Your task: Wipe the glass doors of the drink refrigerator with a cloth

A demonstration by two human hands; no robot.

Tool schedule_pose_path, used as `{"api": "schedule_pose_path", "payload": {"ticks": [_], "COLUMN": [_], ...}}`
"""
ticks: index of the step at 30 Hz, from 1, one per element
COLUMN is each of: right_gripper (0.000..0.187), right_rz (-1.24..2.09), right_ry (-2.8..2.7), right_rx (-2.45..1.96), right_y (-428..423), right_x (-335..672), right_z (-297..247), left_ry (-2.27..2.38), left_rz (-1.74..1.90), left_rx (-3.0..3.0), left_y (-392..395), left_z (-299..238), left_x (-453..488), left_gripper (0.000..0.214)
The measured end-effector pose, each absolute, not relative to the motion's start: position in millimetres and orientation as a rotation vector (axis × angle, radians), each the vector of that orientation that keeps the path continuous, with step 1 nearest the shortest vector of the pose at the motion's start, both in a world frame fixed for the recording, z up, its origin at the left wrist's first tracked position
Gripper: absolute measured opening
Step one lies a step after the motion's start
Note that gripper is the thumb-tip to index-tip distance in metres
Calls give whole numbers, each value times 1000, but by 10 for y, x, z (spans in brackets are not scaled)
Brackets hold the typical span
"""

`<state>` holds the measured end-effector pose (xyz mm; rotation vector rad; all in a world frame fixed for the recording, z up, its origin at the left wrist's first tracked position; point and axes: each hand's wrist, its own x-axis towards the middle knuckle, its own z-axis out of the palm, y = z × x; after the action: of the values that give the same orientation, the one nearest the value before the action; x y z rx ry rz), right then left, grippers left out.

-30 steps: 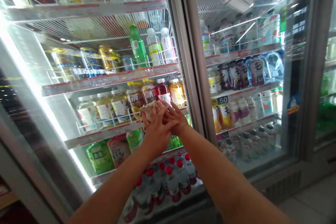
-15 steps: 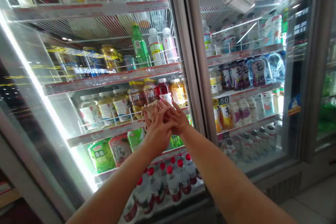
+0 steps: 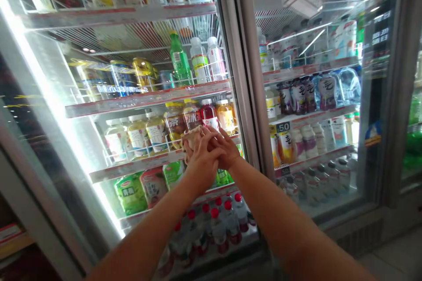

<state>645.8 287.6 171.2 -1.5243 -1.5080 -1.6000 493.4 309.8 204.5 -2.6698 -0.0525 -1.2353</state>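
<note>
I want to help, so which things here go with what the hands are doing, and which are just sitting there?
With the hands:
left hand
right hand
crumpled pale bundle

Just sitting there:
red-capped water bottles
green pouches
green soda bottle
red juice bottle

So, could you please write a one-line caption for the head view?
The left hand and right hand press a crumpled pale cloth against a fridge's glass door.

The person's bare forearms [image 3: 141, 241] narrow smoothly to slim wrists and ungloved hands [image 3: 201, 162].
</note>
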Motion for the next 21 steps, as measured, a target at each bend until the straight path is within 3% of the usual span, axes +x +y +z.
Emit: {"api": "schedule_pose_path", "payload": {"ticks": [14,21], "right_gripper": [73,68], "right_rz": [-1548,-1642], "right_ry": [-1539,-1495], "right_rx": [-1538,-1384], "right_y": [2874,2913], "right_x": [6442,6503], "right_z": [1716,1683], "left_ry": [-36,35], "left_rz": [-1215,-1517], "left_rx": [-2676,-2560], "left_y": [3078,3205], "left_z": [2055,1956], "left_x": [4936,4920], "left_gripper": [36,42]}}
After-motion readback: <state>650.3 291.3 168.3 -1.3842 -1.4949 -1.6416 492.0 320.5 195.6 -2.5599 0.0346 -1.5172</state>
